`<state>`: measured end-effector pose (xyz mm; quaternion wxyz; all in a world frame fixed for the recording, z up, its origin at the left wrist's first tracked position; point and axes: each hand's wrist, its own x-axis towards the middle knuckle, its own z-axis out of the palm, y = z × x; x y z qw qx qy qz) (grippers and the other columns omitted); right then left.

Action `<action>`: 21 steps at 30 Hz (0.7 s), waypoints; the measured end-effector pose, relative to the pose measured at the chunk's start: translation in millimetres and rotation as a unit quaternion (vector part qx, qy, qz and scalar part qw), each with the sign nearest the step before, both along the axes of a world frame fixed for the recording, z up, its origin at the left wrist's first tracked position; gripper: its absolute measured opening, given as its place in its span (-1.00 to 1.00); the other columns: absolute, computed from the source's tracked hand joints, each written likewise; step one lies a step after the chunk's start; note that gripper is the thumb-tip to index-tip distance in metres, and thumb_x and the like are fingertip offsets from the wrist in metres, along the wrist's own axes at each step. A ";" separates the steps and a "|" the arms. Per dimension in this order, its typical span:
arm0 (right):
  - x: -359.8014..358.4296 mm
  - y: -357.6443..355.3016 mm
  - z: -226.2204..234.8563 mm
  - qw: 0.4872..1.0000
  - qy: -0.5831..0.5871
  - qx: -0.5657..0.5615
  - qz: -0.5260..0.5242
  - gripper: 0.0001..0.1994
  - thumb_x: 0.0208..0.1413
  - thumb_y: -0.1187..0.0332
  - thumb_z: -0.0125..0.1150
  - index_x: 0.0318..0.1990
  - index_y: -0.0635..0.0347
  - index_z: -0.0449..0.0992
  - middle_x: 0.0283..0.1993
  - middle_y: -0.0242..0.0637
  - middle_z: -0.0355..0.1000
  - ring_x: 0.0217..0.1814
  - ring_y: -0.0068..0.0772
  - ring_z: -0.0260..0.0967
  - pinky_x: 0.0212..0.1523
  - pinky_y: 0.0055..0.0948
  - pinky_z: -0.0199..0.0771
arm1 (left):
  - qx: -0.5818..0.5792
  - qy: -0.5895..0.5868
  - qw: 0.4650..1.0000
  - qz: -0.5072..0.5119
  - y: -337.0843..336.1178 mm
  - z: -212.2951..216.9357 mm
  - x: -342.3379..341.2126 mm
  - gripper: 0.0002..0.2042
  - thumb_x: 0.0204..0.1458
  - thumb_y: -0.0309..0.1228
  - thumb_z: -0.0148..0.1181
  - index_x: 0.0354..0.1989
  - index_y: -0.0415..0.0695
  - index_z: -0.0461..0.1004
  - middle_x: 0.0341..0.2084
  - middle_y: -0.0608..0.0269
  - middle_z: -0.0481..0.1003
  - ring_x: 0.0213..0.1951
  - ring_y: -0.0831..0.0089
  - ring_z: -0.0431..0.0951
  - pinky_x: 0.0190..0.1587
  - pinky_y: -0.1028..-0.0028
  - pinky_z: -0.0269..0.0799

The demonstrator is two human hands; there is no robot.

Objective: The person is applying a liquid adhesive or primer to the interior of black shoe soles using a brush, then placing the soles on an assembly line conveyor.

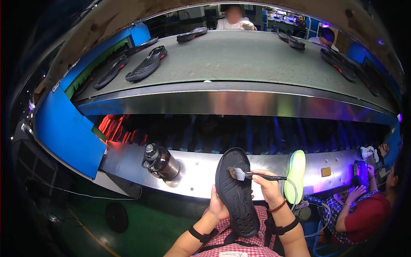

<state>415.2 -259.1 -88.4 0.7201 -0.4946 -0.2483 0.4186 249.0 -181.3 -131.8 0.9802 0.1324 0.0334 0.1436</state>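
I grip the black sole [236,192] upright in my left hand [217,204] over my lap, tread facing me, so my right hand [269,185], closed on the brush [250,174], reaches its upper part.

1 head-worn fisheye looks down, close over the lap.

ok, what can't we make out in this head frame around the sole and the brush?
Head view only:
- Left hand: fingers hidden behind the black sole, so its grip is unclear.
- Brush: bristles too small to tell whether they carry glue.
- Pale green sole: its far face is turned away.
- Metal bottle: contents not visible.
- Under the belt: dark, lit red, nothing resolves.
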 end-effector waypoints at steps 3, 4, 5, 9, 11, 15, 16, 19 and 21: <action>3.3 1.7 2.7 1.000 -0.011 -0.003 -0.007 -0.79 0.02 0.56 0.21 -0.16 0.41 0.52 -0.18 -0.17 0.53 -0.17 -0.48 0.44 -0.09 -0.49 0.44 | -0.001 -0.024 1.000 -0.001 -3.0 -1.6 1.4 0.04 -0.09 0.50 -0.55 0.34 -0.18 -0.04 0.21 -0.21 0.18 0.19 -0.18 0.25 0.22 -0.02 0.18; 4.4 2.3 3.4 1.000 -0.014 -0.006 -0.007 -0.79 0.02 0.56 0.21 -0.16 0.41 0.53 -0.18 -0.17 0.53 -0.17 -0.49 0.45 -0.09 -0.50 0.44 | 0.006 -0.005 1.000 0.005 -4.2 -2.2 1.9 0.04 -0.10 0.51 -0.55 0.34 -0.18 -0.04 0.21 -0.22 0.18 0.19 -0.18 0.25 0.22 -0.02 0.18; 5.5 2.9 4.2 1.000 -0.017 -0.005 -0.007 -0.79 0.02 0.55 0.21 -0.15 0.41 0.53 -0.18 -0.17 0.53 -0.17 -0.49 0.45 -0.09 -0.50 0.45 | 0.010 -0.006 1.000 0.005 -4.9 -2.8 2.5 0.05 -0.11 0.52 -0.55 0.34 -0.18 -0.04 0.21 -0.23 0.17 0.19 -0.17 0.25 0.22 -0.02 0.18; 9.0 6.5 8.2 0.999 -0.032 -0.007 -0.008 -0.79 0.01 0.55 0.23 -0.16 0.40 0.54 -0.18 -0.18 0.54 -0.17 -0.49 0.46 -0.08 -0.51 0.45 | -0.007 -0.022 1.000 0.002 -5.9 -3.7 5.4 0.03 -0.09 0.50 -0.55 0.34 -0.18 -0.02 0.20 -0.24 0.18 0.18 -0.17 0.27 0.22 -0.01 0.19; 9.4 9.3 11.3 1.000 -0.029 -0.004 -0.004 -0.80 0.01 0.55 0.24 -0.17 0.40 0.54 -0.19 -0.19 0.54 -0.18 -0.50 0.46 -0.08 -0.51 0.46 | 0.004 -0.014 1.000 0.002 -4.7 -2.8 7.2 0.01 -0.06 0.48 -0.56 0.33 -0.18 -0.01 0.20 -0.21 0.19 0.17 -0.16 0.29 0.22 -0.01 0.20; 2.4 15.2 17.8 0.989 -0.141 -0.022 -0.024 -0.81 0.00 0.52 0.26 -0.19 0.35 0.58 -0.23 -0.22 0.55 -0.22 -0.53 0.47 -0.12 -0.54 0.46 | 0.011 -0.031 0.999 0.036 -4.5 -1.0 13.7 -0.08 0.02 0.41 -0.54 0.33 -0.16 0.02 0.21 -0.08 0.22 0.18 -0.03 0.30 0.24 0.05 0.19; -2.1 16.3 18.7 0.982 -0.185 -0.031 -0.033 -0.80 0.01 0.51 0.26 -0.17 0.33 0.58 -0.24 -0.24 0.56 -0.24 -0.55 0.46 -0.13 -0.56 0.46 | 0.022 0.027 0.997 0.071 -5.6 -1.5 16.5 -0.10 0.04 0.39 -0.54 0.32 -0.15 0.03 0.21 -0.04 0.22 0.20 0.03 0.28 0.25 0.09 0.17; -17.4 18.8 17.8 0.939 -0.341 -0.006 -0.051 -0.82 -0.04 0.47 0.26 -0.24 0.27 0.60 -0.26 -0.15 0.56 -0.27 -0.35 0.52 -0.16 -0.44 0.48 | 0.036 0.112 0.983 0.144 -11.0 -6.5 24.6 -0.21 0.12 0.30 -0.52 0.31 -0.10 0.08 0.23 0.12 0.21 0.26 0.24 0.20 0.31 0.24 0.08; -24.9 16.0 14.6 0.853 -0.517 0.020 -0.068 -0.82 -0.11 0.43 0.25 -0.29 0.22 0.60 -0.25 -0.09 0.55 -0.19 -0.16 0.52 -0.11 -0.28 0.42 | 0.042 0.164 0.972 0.166 -11.6 -11.8 30.0 -0.23 0.12 0.30 -0.49 0.27 -0.08 0.13 0.19 0.15 0.25 0.21 0.26 0.26 0.28 0.25 0.12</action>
